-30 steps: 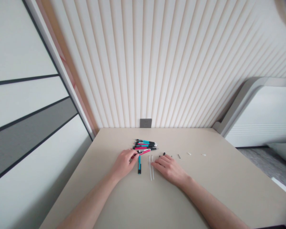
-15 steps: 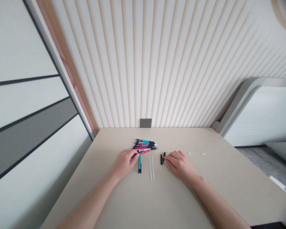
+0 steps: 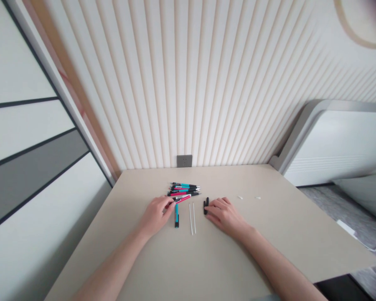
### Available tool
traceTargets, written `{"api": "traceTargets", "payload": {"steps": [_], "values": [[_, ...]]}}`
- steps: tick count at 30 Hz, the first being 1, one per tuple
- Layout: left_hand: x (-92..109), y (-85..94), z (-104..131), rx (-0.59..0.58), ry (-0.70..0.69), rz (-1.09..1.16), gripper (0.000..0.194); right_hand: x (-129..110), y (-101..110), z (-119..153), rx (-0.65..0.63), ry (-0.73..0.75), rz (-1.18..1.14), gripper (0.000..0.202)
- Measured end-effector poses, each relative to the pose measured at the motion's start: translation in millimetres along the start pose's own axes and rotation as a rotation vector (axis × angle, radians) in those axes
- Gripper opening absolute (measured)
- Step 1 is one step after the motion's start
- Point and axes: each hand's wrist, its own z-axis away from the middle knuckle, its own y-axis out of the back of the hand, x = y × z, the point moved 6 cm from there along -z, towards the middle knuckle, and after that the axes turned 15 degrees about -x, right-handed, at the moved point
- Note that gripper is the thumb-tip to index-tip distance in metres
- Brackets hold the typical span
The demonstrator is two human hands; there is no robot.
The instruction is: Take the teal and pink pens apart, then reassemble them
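My left hand [image 3: 156, 213] is closed, thumb and fingers pinching the near end of a pink pen barrel [image 3: 184, 199] just in front of the pen pile. Under those fingertips lies a blue pen barrel [image 3: 176, 214] with a black end, pointing toward me. Two thin white refills [image 3: 191, 221] rest side by side in the middle. To their right are two short black pen pieces [image 3: 204, 207], close together. My right hand [image 3: 225, 214] is bent over the table, its fingertips on the right-hand black piece [image 3: 207, 202]; its grip is partly hidden.
Several blue, pink and black pens [image 3: 183, 189] lie piled toward the wall. Two small white pieces [image 3: 240, 197] lie right of my right hand. A dark socket [image 3: 184, 161] sits on the ribbed wall behind the table [image 3: 181, 267]. A bed [image 3: 329, 146] stands at right.
The view has swung to the right, so everything appears farther left. The right-hand black piece looks slightly closer to the other one under my right fingers. My left hand keeps its pinch.
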Motion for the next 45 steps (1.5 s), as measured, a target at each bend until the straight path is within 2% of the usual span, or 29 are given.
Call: {"api": "traceTargets", "payload": {"steps": [13,25,34,45], "values": [[-2.2,-1.5,-1.4,-0.011,0.001,-0.009,0.021,4.8,-1.3,-2.5,0.011,-0.087,0.03,0.025],[3.0,1.2,-1.3,-0.031,0.012,-0.008,0.024,3.3,-3.3,-1.6,-0.002,-0.025,0.013,0.021],[4.8,3.2,0.1,-0.005,0.027,-0.006,0.022,2.9,-5.0,0.6,0.009,0.034,-0.011,0.023],[-0.1,2.0,-0.8,-0.016,0.043,-0.002,0.027,1.1,-4.2,-2.3,0.015,-0.002,-0.006,0.022]]}}
